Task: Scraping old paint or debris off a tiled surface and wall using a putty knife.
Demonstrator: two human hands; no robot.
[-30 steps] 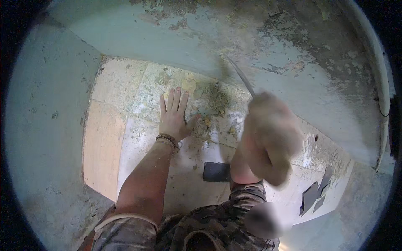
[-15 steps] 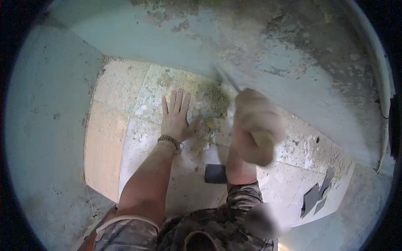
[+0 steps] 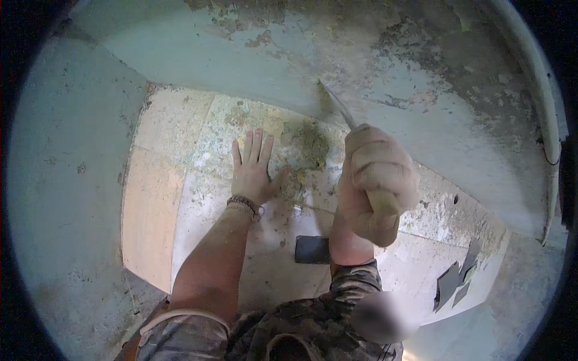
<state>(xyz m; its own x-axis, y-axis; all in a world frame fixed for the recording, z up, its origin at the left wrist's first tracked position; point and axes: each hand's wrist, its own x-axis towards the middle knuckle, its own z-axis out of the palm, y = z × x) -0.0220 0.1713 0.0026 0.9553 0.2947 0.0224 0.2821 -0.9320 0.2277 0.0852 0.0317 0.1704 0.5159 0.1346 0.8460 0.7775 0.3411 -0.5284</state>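
Note:
My left hand (image 3: 253,175) lies flat with its fingers spread on a pale, stained tabletop (image 3: 205,228). My right hand (image 3: 379,180) is raised in a fist around the pale wooden handle of a scraper (image 3: 342,109). Its narrow metal blade, seen nearly edge-on, points up and left in front of the peeling wall (image 3: 271,78). I cannot tell whether the blade tip touches the wall. Beside my right forearm rests a dark flat rectangle (image 3: 312,249), partly hidden by that arm.
Several torn dark grey pieces (image 3: 451,286) lie at the tabletop's right side. A pale pipe (image 3: 548,96) runs down the far right. A green wall (image 3: 72,162) borders the surface on the left. Flaking, greenish crust (image 3: 304,141) covers the surface's far part.
My right hand has shifted slightly right and down with the scraper, and it is sharper now than in the blurred earlier frame. My left hand has stayed in place.

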